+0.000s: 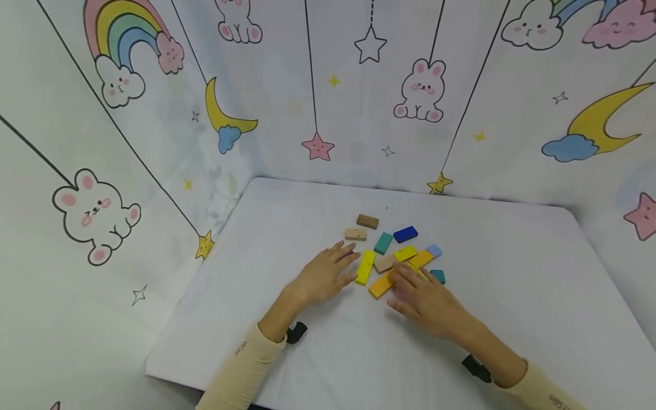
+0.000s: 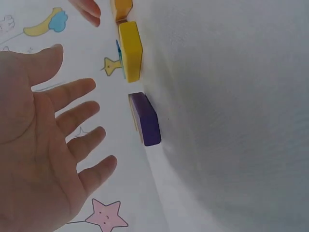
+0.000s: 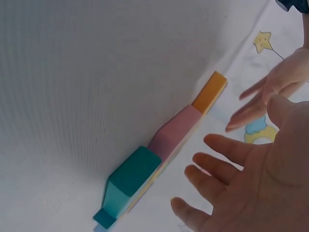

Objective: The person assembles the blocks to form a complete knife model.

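Several coloured wooden blocks lie in a loose cluster on a white table. My left hand [image 1: 323, 274] hovers at the cluster's left side with its fingers spread, holding nothing. Nearest to it are a yellow block [image 1: 365, 267] and a purple block [image 2: 148, 123], the latter mostly covered by its fingers in the head view. Over the right part of the cluster is my right hand [image 1: 427, 299], its fingers extended and its palm bare in the right wrist view. An orange block [image 1: 381, 286] shows beside its fingertips, while a pink block [image 3: 176, 130] and a teal block [image 3: 135, 169] appear in the right wrist view.
Behind the hands lie a dark brown block [image 1: 367, 221], a pale wood block [image 1: 356, 234], a green block [image 1: 383, 243] and a dark blue block [image 1: 406, 234]. The table [image 1: 246, 256] meets a cartoon-printed cloth wall [image 1: 277, 85] at its back edge.
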